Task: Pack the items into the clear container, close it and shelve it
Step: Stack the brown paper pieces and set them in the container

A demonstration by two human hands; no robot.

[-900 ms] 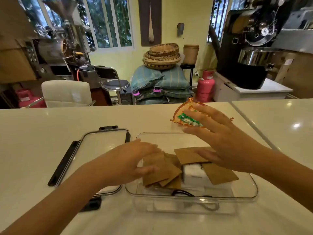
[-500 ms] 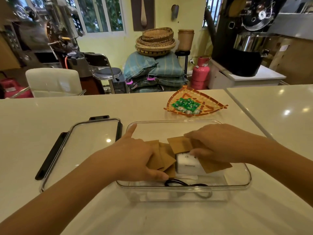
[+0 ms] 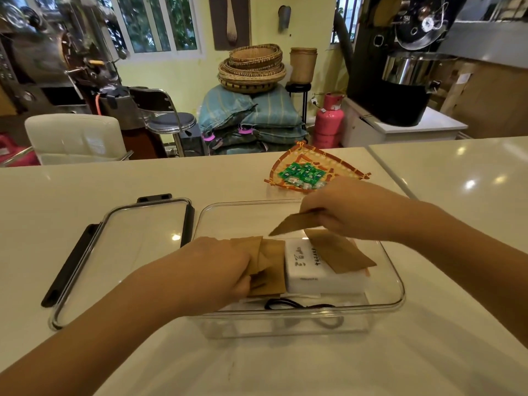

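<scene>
Two hands: right hand (image 3: 351, 208) fingers pinch a brown packet (image 3: 294, 224) above the clear container (image 3: 394, 281).

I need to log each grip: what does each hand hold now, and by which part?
Right hand pinches a brown paper packet by its far end. Left hand grips the brown packets in the container at their left edge.

Two bare forearms, entering from lower left and right edge of the frame. No sleeves in view, bare up to the frame edges. Left hand (image 3: 220, 270) and right hand (image 3: 351, 210) ungloved; no rings, watch or bands visible on fingers or wrists. Nails too blurred to judge.
</scene>
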